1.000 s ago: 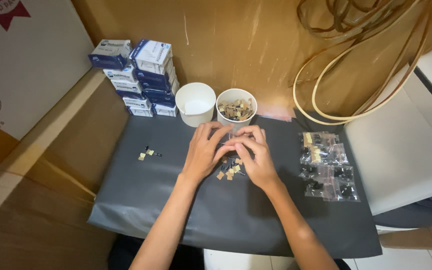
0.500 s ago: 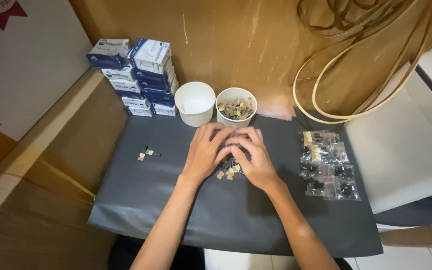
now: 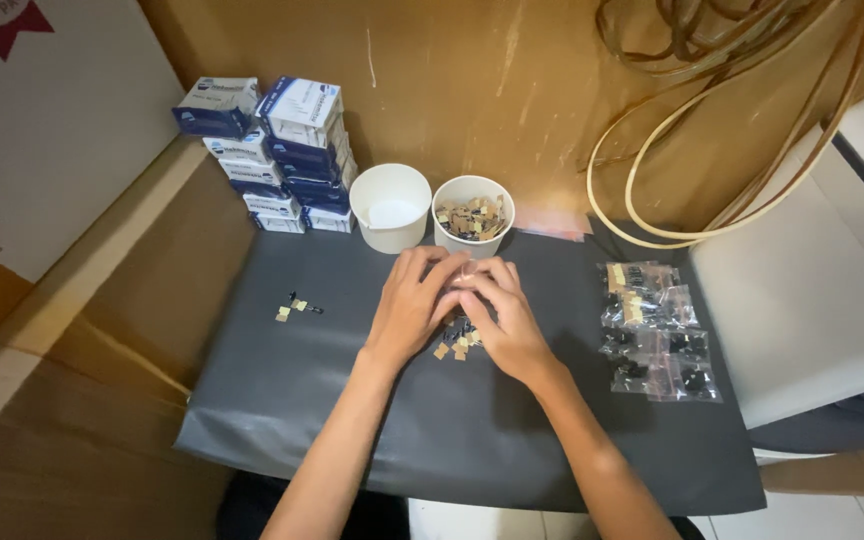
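Left hand [image 3: 410,305] and right hand [image 3: 505,318] meet fingertip to fingertip, pinching something unseen, directly above the small clips [image 3: 455,343] lying just nearside

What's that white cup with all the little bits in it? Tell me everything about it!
The white cup with bits is a small round tub, plain white, seemingly paper or plastic, standing upright with no lid. It is filled nearly to the rim with tiny tan and black pieces. It sits at the far edge of the dark grey mat, close beside an empty white cup; whether they touch is unclear. The left hand and right hand work just in front of it, not touching it.
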